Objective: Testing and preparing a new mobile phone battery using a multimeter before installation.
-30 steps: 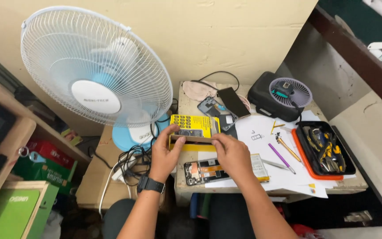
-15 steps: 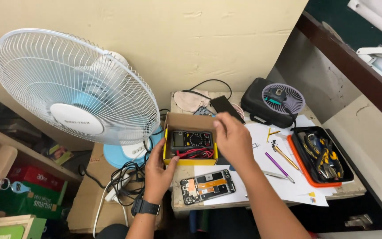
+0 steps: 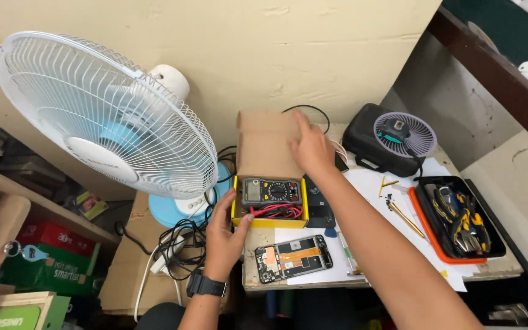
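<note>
A: Hands first, quick.

B: I see my left hand [image 3: 226,235] cupped narrow against the left wall of the yellow box [image 3: 269,221], thumb up on its near corner, bracing it rather than gripping. A black watch sits on that wrist. My right hand [image 3: 310,148] lies flat and spread on the brown cardboard lid [image 3: 266,143], holding the flap tipped back toward the wall. No real grasp there, just palm and fingers pressing.

A: And the box itself?

B: It sits at the left end of the small table [image 3: 496,269], open. Inside lies a multimeter [image 3: 271,190], dial up, with red and black leads [image 3: 276,211] bundled in front of it.

A: Around the box?

B: Just in front of it lies an opened phone [image 3: 293,258] on white paper. Right of the box there's a dark pouch with a small round fan [image 3: 405,134] on it, and farther right an orange tray [image 3: 456,226] of pliers. Left of the box stands a big white pedestal fan [image 3: 102,119], cables [image 3: 175,244] tangled at its base.

A: Risks?

B: I judge the box sits close to the table's left edge; a hard push on the lid could slide it off onto the cables. The leads could snag and drag the meter out. Dropping something onto the bare phone board is another risk.
</note>
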